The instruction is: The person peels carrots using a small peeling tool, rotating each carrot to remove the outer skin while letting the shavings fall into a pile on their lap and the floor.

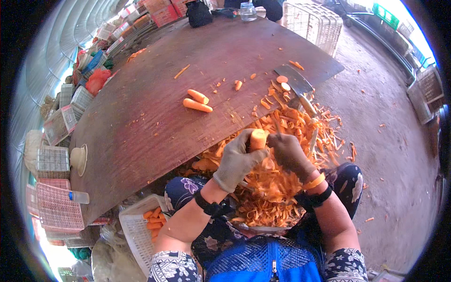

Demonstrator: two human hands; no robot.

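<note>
My left hand (236,160), in a pale knit glove, grips a thick carrot (258,139) with its cut end facing up. My right hand (290,151), gloved in a darker grey-brown, is closed beside that carrot. It holds a slim hand tool (277,124), too blurred to tell whether it is a peeler or a knife. Both hands are over a large heap of carrot peelings (275,183) between my knees. Past them, a cleaver (294,78) rests at the edge of the reddish-brown tabletop (148,91), with cut carrot slices (283,83) on and by its blade.
Two peeled carrots (197,101) lie on the tabletop. A white plastic crate (135,225) with carrots (154,222) stands at my left. Far off are a glass jar (248,12), a black bag (198,14) and a white crate (313,24). Stacked crates (53,160) line the left side.
</note>
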